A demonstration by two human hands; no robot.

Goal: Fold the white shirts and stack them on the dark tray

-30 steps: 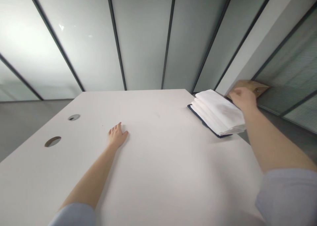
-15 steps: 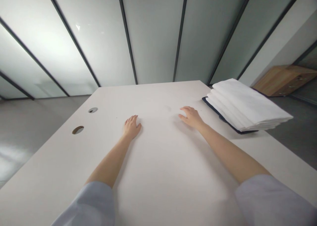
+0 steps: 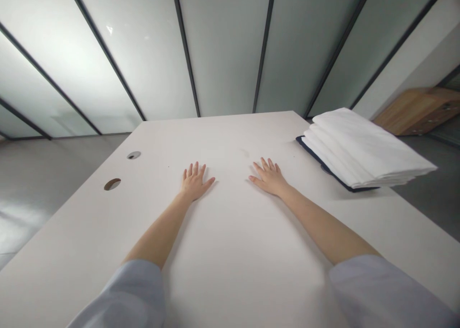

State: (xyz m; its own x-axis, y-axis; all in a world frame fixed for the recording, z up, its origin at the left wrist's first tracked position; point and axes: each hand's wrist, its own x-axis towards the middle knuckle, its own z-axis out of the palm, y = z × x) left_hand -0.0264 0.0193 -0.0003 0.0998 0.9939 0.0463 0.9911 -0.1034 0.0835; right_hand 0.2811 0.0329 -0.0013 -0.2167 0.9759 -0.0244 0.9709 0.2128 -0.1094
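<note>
Palm down on the white table (image 3: 230,251), my left hand (image 3: 194,180) lies flat with its fingers spread and nothing in it. My right hand (image 3: 270,177) rests the same way a short distance to the right, also holding nothing. To the right of that hand, apart from it, a thick stack of folded white cloth (image 3: 366,148) sits near the table's right edge. Under the cloth shows the rim of a dark navy flat piece (image 3: 323,166); most of it is hidden.
Two round holes are in the table's left side, a grey-rimmed one (image 3: 134,155) and an uncapped one (image 3: 112,184). Frosted glass panels (image 3: 223,45) with dark frames stand behind the table. A wooden cabinet (image 3: 413,111) is at the far right, beyond the cloth.
Both hands have settled flat on the table and spread their fingers. My right hand has shifted slightly left and down. The camera view has moved a little; the cloth stack stays put.
</note>
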